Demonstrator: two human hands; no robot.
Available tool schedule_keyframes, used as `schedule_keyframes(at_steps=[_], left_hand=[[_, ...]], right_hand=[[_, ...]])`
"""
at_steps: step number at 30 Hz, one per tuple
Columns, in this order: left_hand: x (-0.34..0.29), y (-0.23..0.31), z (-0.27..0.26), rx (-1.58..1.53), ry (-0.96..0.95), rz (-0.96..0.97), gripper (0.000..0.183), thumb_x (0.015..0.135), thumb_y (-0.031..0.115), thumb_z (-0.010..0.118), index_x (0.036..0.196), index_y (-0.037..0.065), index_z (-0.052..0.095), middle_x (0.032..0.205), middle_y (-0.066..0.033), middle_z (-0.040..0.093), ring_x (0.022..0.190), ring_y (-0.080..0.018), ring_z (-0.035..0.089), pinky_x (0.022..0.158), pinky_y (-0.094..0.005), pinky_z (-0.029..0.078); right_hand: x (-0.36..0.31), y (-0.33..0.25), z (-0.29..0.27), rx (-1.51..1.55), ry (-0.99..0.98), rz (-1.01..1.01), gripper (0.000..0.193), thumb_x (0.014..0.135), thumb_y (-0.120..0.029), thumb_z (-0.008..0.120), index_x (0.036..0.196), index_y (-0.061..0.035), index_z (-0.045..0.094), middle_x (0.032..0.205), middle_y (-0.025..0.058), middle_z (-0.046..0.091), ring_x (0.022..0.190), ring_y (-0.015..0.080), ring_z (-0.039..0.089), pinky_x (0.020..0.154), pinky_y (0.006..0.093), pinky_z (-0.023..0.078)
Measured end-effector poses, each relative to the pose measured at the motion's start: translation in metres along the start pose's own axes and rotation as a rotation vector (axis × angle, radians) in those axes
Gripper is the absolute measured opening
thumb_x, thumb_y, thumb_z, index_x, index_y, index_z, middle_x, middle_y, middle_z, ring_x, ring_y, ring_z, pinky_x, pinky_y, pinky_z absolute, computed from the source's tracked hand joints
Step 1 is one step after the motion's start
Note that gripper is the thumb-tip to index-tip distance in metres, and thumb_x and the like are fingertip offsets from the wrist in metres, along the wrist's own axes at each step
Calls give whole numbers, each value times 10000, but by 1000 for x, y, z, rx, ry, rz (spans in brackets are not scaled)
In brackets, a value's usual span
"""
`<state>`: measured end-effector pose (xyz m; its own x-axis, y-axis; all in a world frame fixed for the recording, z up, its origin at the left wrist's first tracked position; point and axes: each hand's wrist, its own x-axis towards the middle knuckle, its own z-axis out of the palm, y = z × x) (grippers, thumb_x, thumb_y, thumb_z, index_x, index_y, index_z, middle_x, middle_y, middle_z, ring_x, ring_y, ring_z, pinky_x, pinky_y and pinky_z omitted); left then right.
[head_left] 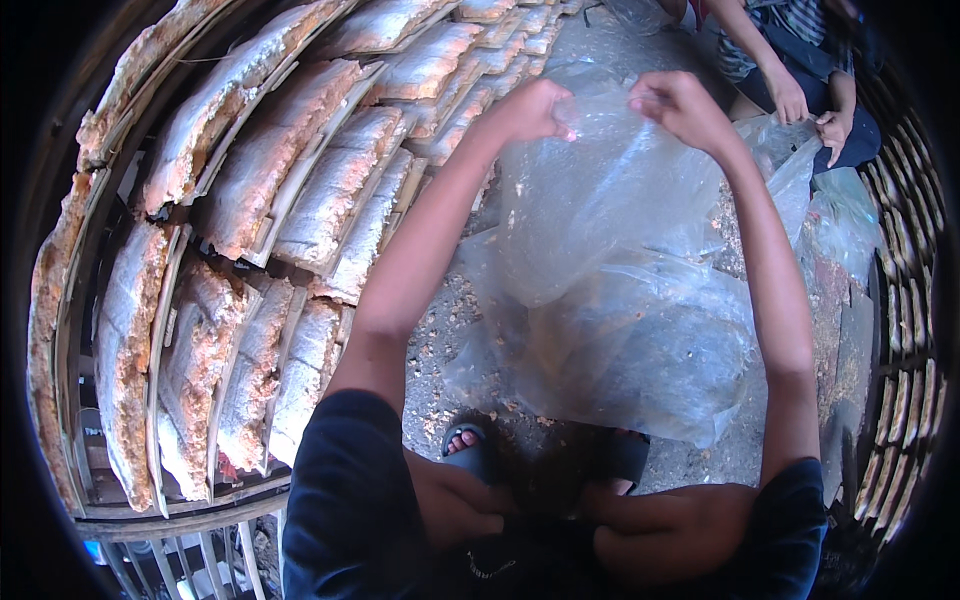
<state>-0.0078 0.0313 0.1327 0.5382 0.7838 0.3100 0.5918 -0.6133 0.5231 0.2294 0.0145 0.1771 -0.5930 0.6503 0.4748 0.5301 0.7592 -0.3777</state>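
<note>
A large clear plastic sheet (610, 190), perhaps a bag, hangs in front of me with its lower part spread over the floor. At its upper left edge, my left hand (540, 108) is closed in a pinch on the plastic. My right hand (680, 105) grips the upper right edge, fingers curled. Both arms reach forward, holding the plastic up between them. More crumpled plastic (650, 350) lies below, close to my sandalled feet.
Rows of whitish slabs (335, 190) with crumbly orange edges stand on thin boards in racks at left. Slatted racks (905, 300) line the right. Another person's hands (805, 115) hold plastic at the far right. Crumbs dot the grey floor (440, 370).
</note>
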Motion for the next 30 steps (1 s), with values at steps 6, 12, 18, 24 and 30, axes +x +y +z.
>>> schedule_keyframes(at_steps=[6,12,18,24,30], left_hand=[[2,-9,-9,-69,-7,-120,288,664,99,727,932,33,648,871,-98,660,839,-189,612,799,-322,453],[9,5,-4,-231,-67,-109,334,624,39,740,939,15,633,870,-115,648,787,-186,611,719,-313,463],[25,29,6,-106,-140,-9,324,622,60,749,919,15,626,843,-83,645,774,-169,601,724,-302,466],[13,18,14,-250,196,-27,304,646,135,759,916,46,652,851,-77,655,742,-148,595,689,-304,465],[16,-2,11,-403,31,-83,231,713,135,720,919,45,666,803,-63,669,698,-114,601,665,-273,475]], right_hand=[[-27,32,-34,123,2,227,162,830,-152,598,805,7,579,664,-2,512,626,70,451,567,225,378],[-32,27,-39,33,-104,321,203,736,-155,682,849,-15,589,775,49,611,733,124,588,664,248,466],[-3,5,14,-22,-235,244,332,755,-279,642,839,41,629,731,136,637,669,233,603,647,342,471],[0,10,13,302,-80,223,216,816,-196,603,814,16,644,631,66,607,562,129,544,560,279,430],[-9,19,3,325,-25,284,243,826,-246,615,825,-5,649,633,-5,574,595,63,488,566,234,405]])
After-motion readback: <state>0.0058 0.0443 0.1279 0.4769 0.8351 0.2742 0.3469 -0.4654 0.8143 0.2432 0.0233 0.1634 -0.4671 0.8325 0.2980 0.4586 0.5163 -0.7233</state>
